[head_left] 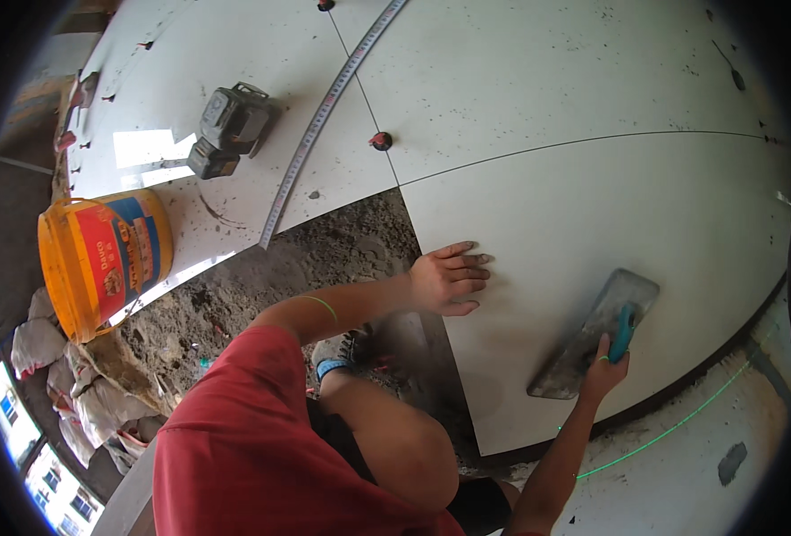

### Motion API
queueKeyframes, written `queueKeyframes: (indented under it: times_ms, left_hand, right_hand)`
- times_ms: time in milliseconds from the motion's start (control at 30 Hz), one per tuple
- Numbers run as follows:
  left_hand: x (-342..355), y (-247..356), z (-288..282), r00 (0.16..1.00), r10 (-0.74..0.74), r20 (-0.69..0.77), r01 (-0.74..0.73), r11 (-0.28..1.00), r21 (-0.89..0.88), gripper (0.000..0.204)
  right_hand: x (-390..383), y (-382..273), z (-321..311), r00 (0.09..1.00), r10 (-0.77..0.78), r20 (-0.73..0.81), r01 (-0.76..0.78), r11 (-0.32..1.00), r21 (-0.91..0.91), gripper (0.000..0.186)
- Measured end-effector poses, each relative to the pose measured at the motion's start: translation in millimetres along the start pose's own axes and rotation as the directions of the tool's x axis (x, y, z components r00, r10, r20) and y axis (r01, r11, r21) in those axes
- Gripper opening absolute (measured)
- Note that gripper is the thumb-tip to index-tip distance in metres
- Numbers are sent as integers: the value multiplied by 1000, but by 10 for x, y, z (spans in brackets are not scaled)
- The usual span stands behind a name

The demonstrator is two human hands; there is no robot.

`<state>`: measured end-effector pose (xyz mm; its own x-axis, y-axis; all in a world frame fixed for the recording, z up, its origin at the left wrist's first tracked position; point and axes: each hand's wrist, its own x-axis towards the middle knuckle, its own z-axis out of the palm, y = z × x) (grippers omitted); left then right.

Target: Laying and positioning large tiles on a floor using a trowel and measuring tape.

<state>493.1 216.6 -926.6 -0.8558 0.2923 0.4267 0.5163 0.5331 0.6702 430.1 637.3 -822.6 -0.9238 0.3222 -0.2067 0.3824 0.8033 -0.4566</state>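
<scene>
Right hand: the right hand [606, 364] has its fingers curled round the teal handle [624, 332] of a grey rectangular float [572, 353]; the far side of the grip is hidden, so I cannot tell how tightly they close.
Left hand: the left hand [449, 281] is palm down near the edge of the pale tile [520, 214], fingers loosely spread, nothing in them.
Float: over the right part of the tile, its long side slanting; whether its whole face touches, I cannot tell.
Float handling: probably light and stiff, likely to slide easily on the smooth glaze; best taken by the middle of its handle.
Tile handling: likely heavy, rigid, slick, and brittle at the corners; best supported flat, with pressure spread away from the edges.
Bare bed: rough grey mortar [351, 223] lies beside the tile's left edge, a shoe [334, 353] near it.
Neighbouring tiles: a measuring tape [315, 125], a dark battery tool [227, 132] and a red leveling clip [380, 141] sit on them.
Left side: a yellow bucket [66, 286] stands near the mortar.
</scene>
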Motion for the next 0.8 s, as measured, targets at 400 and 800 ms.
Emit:
queueKeyframes:
  times_ms: [400,800]
  left_hand:
    - [196,123,198,993,48,-109,-52,998,-31,29]
    - [-38,115,143,996,17,-92,-15,1000,16,33]
  right_hand:
    - [613,298,-22,1000,4,11,-4,1000,23,37]
    - [-212,551,132,951,159,264,-248,904,348,33]
